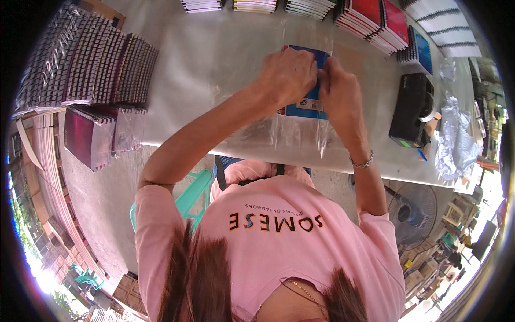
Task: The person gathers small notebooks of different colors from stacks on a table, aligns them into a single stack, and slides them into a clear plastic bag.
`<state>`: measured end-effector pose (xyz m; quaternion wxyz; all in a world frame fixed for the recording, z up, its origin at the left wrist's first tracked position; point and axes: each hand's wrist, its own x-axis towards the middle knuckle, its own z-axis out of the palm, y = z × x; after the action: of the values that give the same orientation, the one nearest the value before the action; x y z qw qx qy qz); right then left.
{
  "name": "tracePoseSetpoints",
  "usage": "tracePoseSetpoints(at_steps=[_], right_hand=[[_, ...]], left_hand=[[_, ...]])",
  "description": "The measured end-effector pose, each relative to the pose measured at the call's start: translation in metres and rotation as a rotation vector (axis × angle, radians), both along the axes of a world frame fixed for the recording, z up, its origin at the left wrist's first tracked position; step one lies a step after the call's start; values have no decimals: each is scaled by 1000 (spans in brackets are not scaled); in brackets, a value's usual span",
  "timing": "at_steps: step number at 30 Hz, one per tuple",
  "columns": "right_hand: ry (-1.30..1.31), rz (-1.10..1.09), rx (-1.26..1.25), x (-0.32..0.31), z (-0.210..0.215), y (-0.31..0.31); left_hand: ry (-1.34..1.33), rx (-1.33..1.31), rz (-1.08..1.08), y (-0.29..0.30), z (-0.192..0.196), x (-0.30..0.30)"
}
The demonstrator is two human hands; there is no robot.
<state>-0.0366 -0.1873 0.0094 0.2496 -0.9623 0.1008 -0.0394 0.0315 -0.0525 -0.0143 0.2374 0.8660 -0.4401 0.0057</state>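
l hand (287, 75) + r hand (340, 91) both gripping blue notebook (306, 107) | in clear wrap (268, 137) | on table (214, 59)

To your left, rows of spiral notebooks (88, 56) stand packed on edge, with wrapped maroon ones (88, 137) just below them. Along the table's (214, 53) far edge lie stacks of notebooks, red (375, 19) and blue (421, 48). A black tape dispenser (410, 110) sits to your right, beside crumpled plastic (456, 139).
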Motion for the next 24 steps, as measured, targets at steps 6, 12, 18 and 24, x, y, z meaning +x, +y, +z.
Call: tracePoseSetpoints(at_steps=[6, 12, 18, 24], right_hand=[[-17, -8, 28, 1, -2, -2], [-60, -23, 353, -1, -7, -15], [114, -147, 1021, -4, 2, -24], [114, -140, 942, -2, 3, -23]], left_hand=[[227, 41, -113, 29, 15, 17], [133, -96, -87, 42, -2, 4], [128, -92, -87, 35, -18, 2], [158, -101, -40, 20, -16, -4]])
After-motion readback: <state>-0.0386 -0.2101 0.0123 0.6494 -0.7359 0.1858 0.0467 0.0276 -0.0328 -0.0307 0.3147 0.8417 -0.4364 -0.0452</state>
